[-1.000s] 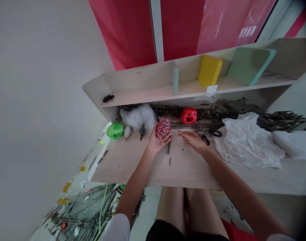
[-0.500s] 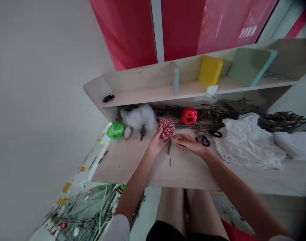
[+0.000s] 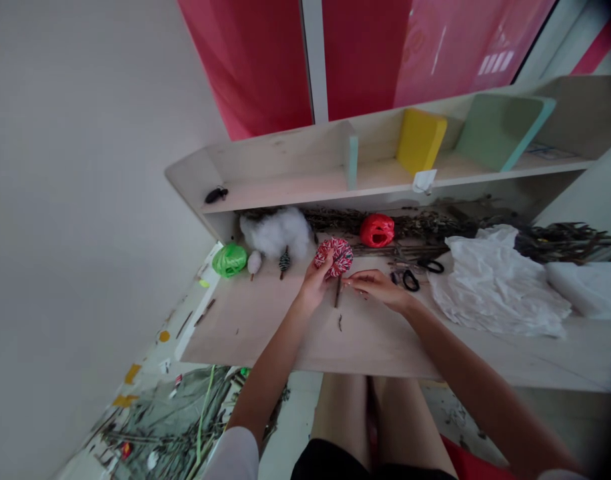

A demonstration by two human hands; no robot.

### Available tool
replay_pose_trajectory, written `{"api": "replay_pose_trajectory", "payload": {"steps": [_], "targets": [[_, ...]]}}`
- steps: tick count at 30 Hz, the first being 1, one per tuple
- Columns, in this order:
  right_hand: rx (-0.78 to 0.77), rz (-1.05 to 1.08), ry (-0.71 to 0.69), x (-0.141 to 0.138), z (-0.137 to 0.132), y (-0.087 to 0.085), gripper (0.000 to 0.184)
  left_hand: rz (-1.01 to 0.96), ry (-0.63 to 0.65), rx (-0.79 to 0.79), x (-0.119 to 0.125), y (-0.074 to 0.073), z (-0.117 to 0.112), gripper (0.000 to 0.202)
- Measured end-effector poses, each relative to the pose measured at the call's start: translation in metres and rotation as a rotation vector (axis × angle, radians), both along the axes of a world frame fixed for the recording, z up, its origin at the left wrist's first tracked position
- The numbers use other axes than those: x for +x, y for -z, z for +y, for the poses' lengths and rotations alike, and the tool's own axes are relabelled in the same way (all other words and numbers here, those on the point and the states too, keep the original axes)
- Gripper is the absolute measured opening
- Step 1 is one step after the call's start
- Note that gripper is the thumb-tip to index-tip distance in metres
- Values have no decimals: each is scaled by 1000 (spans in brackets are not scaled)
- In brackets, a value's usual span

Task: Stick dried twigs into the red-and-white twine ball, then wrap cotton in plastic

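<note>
My left hand [image 3: 316, 281] is closed around a ball of red, white and dark yarn [image 3: 337, 257], held above the middle of the desk. My right hand [image 3: 374, 287] has its thumb and fingertips pinched together just below and right of the ball; whatever lies between them is too small to make out. A short brown stick [image 3: 338, 293] shows below the ball, between the two hands. Whether it touches the ball or either hand, I cannot tell. Nearer to me, a small dark curled scrap [image 3: 340, 323] lies on the wooden desk [image 3: 265, 333].
Left of the ball are white stuffing [image 3: 280, 233], a dark striped wrapped stick [image 3: 284, 261], a pale wrapped stick [image 3: 254, 264] and green twine [image 3: 229, 260]. Red twine [image 3: 377, 231], black-handled scissors [image 3: 411, 280], crumpled white paper [image 3: 500, 283] and dry branches [image 3: 435, 228] lie behind and right.
The yarn ball has turned and shifted slightly right in my left hand, now facing up more. My right fingertips have moved a little, staying pinched beside it.
</note>
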State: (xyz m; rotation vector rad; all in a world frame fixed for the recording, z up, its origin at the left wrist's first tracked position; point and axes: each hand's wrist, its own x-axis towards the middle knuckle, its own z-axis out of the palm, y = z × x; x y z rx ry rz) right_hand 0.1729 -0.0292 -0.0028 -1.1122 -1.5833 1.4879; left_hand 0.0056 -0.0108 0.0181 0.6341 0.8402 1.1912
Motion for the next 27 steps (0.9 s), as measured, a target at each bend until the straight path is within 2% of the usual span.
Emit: {"api": "replay_pose_trajectory", "payload": {"steps": [7, 11, 16, 22, 27], "targets": [[2, -7, -2, 0, 1, 2, 45, -26, -58, -30, -5, 1, 5, 34], [-26, 55, 92, -3, 0, -3, 45, -17, -42, -67, -6, -1, 5, 32], [-11, 60, 132, -6, -2, -5, 47, -31, 15, -63, -5, -4, 1, 37], [-7, 10, -36, -5, -3, -5, 46, -20, 39, -57, -4, -1, 1, 39], [-72, 19, -12, -5, -3, -8, 45, -21, 30, -47, -5, 0, 2, 40]]}}
